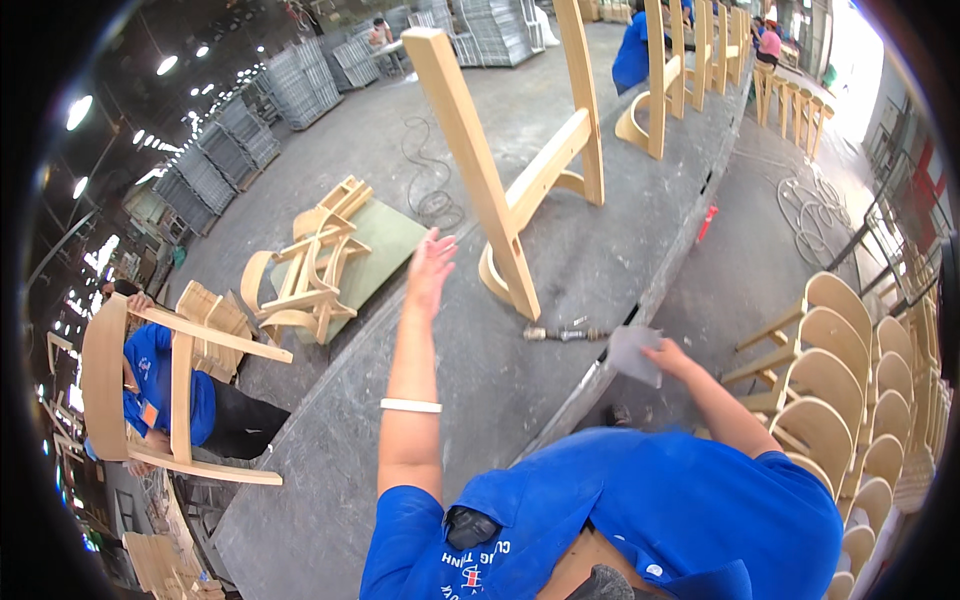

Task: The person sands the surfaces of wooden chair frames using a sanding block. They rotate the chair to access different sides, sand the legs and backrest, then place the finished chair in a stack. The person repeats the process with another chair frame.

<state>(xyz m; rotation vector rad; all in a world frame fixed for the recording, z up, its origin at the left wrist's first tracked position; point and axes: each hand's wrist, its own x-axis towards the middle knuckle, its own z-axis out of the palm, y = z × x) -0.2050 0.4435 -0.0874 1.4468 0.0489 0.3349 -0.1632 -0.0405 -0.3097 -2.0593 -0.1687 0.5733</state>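
Note:
My left hand is raised over the grey workbench, fingers stretched out and holding nothing. It is to the left of a pale wooden chair frame, which stands upright on the bench and is apart from the hand. My right hand pinches the edge of a thin grey sheet at the bench's right edge. Whether the sheet is sandpaper or something else, I cannot tell. Beside it on the bench lies a slim metal hand tool, partly covered by the sheet.
More chair frames stand along the bench ahead. At left, a co-worker in blue holds a wooden chair frame. Curved wooden parts lie on a green board. Rows of chairs fill the right side; a hose coils on the floor.

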